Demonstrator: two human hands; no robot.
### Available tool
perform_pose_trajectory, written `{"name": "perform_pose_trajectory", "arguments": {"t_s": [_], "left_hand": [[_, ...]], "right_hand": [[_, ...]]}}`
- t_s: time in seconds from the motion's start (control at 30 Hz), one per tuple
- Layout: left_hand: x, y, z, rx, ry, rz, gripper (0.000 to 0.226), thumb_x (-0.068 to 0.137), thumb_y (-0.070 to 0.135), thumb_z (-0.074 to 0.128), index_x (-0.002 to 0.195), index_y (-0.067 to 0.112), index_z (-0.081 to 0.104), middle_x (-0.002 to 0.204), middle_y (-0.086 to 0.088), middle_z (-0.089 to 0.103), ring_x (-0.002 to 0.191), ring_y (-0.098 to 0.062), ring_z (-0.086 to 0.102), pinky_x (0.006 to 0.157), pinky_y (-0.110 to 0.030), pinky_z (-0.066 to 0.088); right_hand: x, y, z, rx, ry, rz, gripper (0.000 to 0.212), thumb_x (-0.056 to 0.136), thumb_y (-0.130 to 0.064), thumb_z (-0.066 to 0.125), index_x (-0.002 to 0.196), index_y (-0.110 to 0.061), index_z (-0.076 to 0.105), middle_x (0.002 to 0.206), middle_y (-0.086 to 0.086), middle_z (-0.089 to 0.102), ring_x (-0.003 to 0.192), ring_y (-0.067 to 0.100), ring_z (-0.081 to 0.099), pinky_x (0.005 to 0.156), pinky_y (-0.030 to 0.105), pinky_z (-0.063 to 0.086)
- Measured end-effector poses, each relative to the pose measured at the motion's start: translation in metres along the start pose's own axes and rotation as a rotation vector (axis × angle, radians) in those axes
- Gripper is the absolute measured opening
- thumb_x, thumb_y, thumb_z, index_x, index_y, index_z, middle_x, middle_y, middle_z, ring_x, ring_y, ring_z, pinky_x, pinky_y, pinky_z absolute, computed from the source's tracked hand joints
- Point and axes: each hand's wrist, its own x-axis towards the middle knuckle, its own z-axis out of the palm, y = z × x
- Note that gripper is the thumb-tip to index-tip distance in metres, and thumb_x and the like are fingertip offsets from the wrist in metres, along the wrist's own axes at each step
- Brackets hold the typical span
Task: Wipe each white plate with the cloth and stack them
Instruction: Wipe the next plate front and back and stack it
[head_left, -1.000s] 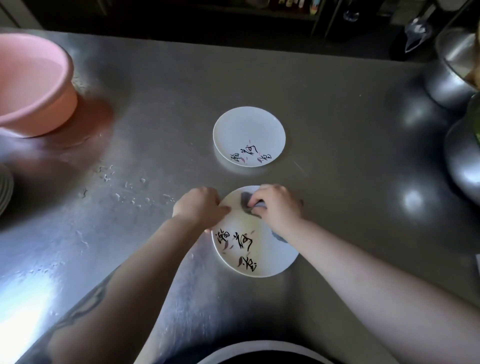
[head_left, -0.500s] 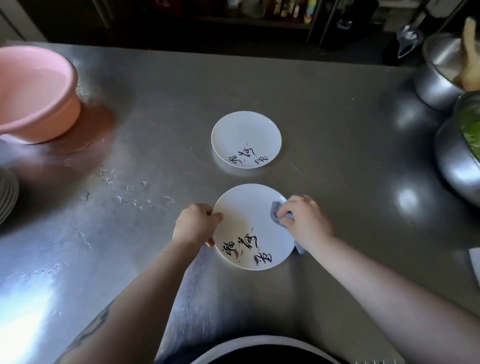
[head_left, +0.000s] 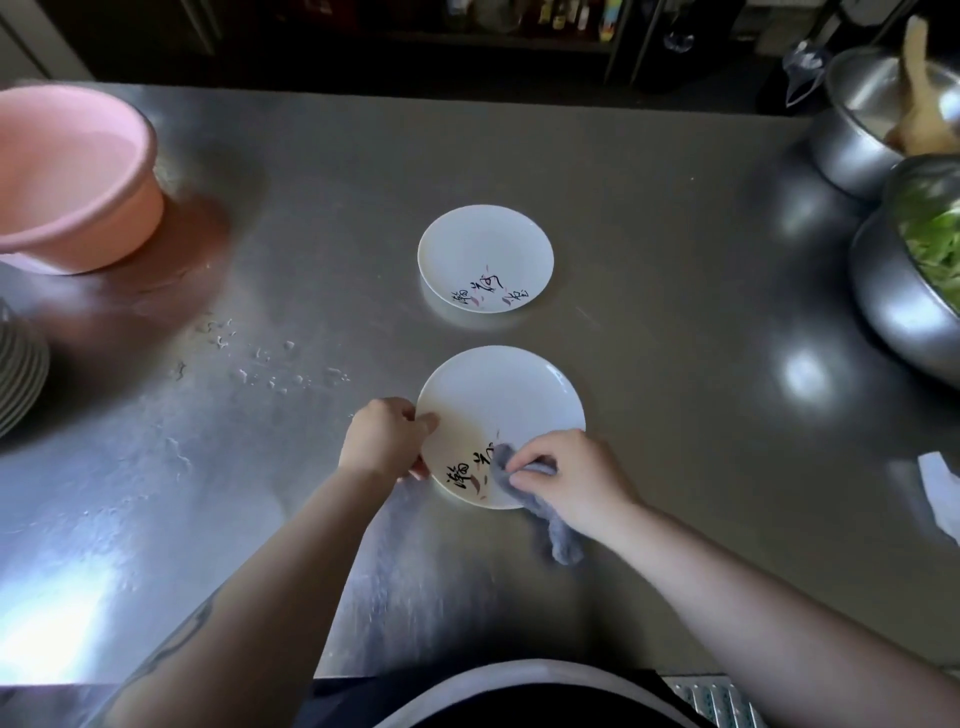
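Presently, items by descending size, with clock bearings taken from the near plate.

Steel counter (head_left: 649, 270) — carries everything; water droplets (head_left: 270, 371) lie at ten o'clock.

Pink basin (head_left: 67, 182) — far off at ten o'clock, at the counter's left side.

Two steel bowls — the nearer (head_left: 914, 291) at two o'clock holds green leaves; the farther (head_left: 872, 119) sits behind it.

Stack of plates (head_left: 21, 374) — at nine o'clock, cut by the frame edge; whether wiped or waiting cannot be told.

Near plate (head_left: 498, 400) — white, brush lettering along its lower edge, flat on the counter before the person.

Far plate (head_left: 485, 257) — same pattern, at twelve o'clock, well apart from the near plate.

Left hand (head_left: 384, 441) — grips the near plate's rim at nine o'clock, thumb over the edge, steadying it.

Right hand (head_left: 566, 478) — fingers curled round the cloth, pressing it on the plate at five o'clock.

Cloth (head_left: 524, 483) — grey, bunched; its loose tail trails off the rim onto the counter.

Change — a second ago the cloth worked the plate's top edge, half a second ago its right rim; it now rubs the lettered lower part. Judged: the sweep has gone most of the way round, so this plate is nearly done and stacking comes next.
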Motion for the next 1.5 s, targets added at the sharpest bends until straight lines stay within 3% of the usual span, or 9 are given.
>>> {"name": "perform_pose_trajectory", "arguments": {"t_s": [0.1,0.2,0.3,0.4,0.67,0.9,1.1,1.33,1.5], "left_hand": [[-0.017,-0.004,-0.01,0.184,0.094,0.109,0.023,0.089,0.038,0.066,0.089,0.015,0.064,0.067,-0.001,0.073,0.064,-0.021,0.071,0.063,-0.03,0.053],[-0.042,-0.001,0.004,0.222,0.33,0.409,0.025,0.08,0.041,0.076,0.1,0.027,0.068,0.095,0.008,0.072,0.085,-0.017,0.068,0.071,-0.027,0.048],[-0.053,-0.007,0.032,0.208,0.126,0.809,0.023,0.075,0.031,0.08,0.095,0.024,0.074,0.107,0.008,0.071,0.101,-0.014,0.065,0.083,-0.03,0.051],[-0.043,-0.021,0.046,0.315,-0.077,0.903,0.037,0.067,0.036,0.088,0.099,0.021,0.077,0.118,0.008,0.07,0.118,-0.014,0.06,0.101,-0.038,0.046],[-0.033,-0.031,0.043,0.28,-0.014,0.92,0.042,0.067,0.03,0.088,0.107,0.023,0.076,0.125,0.01,0.067,0.118,-0.016,0.059,0.081,-0.034,0.057],[-0.04,-0.017,0.03,0.332,0.154,1.218,0.018,0.088,0.023,0.072,0.104,0.016,0.077,0.113,0.002,0.073,0.108,-0.019,0.069,0.083,-0.036,0.058],[-0.053,0.028,-0.002,0.196,0.498,0.999,0.034,0.095,0.039,0.05,0.093,0.012,0.07,0.076,0.001,0.069,0.068,-0.021,0.065,0.054,-0.029,0.049],[-0.086,0.078,-0.05,-0.533,0.505,0.731,0.011,0.091,0.033,0.058,0.081,0.03,0.062,0.07,0.017,0.063,0.063,0.001,0.055,0.057,-0.012,0.042],[-0.102,0.114,-0.083,-0.944,0.523,0.664,0.017,0.095,0.029,0.059,0.082,0.02,0.066,0.07,0.011,0.065,0.063,-0.001,0.056,0.057,-0.012,0.044]], "right_hand": [[0.001,0.003,-0.034,0.257,0.217,0.01,0.019,0.075,-0.007,0.075,0.076,-0.025,0.074,0.074,-0.01,0.071,0.072,0.001,0.063,0.067,0.02,0.045],[-0.001,0.004,-0.052,0.362,0.34,-0.04,0.018,0.075,0.002,0.074,0.079,-0.015,0.075,0.07,-0.014,0.068,0.061,-0.011,0.059,0.061,0.005,0.04],[-0.008,0.004,-0.045,0.4,0.357,-0.041,0.017,0.074,0.004,0.074,0.081,-0.011,0.076,0.07,-0.012,0.068,0.061,-0.012,0.06,0.062,0.002,0.041],[-0.015,0.01,-0.031,0.419,0.364,-0.02,0.022,0.074,0.002,0.075,0.077,-0.02,0.074,0.071,-0.014,0.069,0.063,-0.008,0.061,0.066,0.008,0.045],[-0.024,0.026,-0.025,0.401,0.381,-0.001,0.028,0.074,-0.004,0.077,0.075,-0.031,0.073,0.073,-0.016,0.072,0.069,0.001,0.066,0.07,0.022,0.049],[-0.028,0.013,-0.037,0.455,0.433,-0.058,0.016,0.076,-0.003,0.076,0.081,-0.018,0.076,0.075,-0.012,0.073,0.069,0.001,0.066,0.07,0.017,0.048],[-0.027,-0.029,-0.071,0.572,0.5,-0.198,0.018,0.076,-0.004,0.077,0.085,-0.019,0.074,0.078,-0.012,0.073,0.073,0.001,0.067,0.068,0.011,0.047],[-0.025,-0.089,-0.097,0.593,0.479,-0.407,0.023,0.078,0.0,0.073,0.089,-0.02,0.071,0.082,-0.005,0.072,0.077,0.01,0.068,0.07,0.016,0.051],[-0.014,-0.136,-0.108,0.368,0.691,-0.623,0.024,0.08,-0.001,0.072,0.098,-0.018,0.073,0.098,-0.004,0.065,0.091,0.008,0.063,0.082,0.015,0.046]]}}
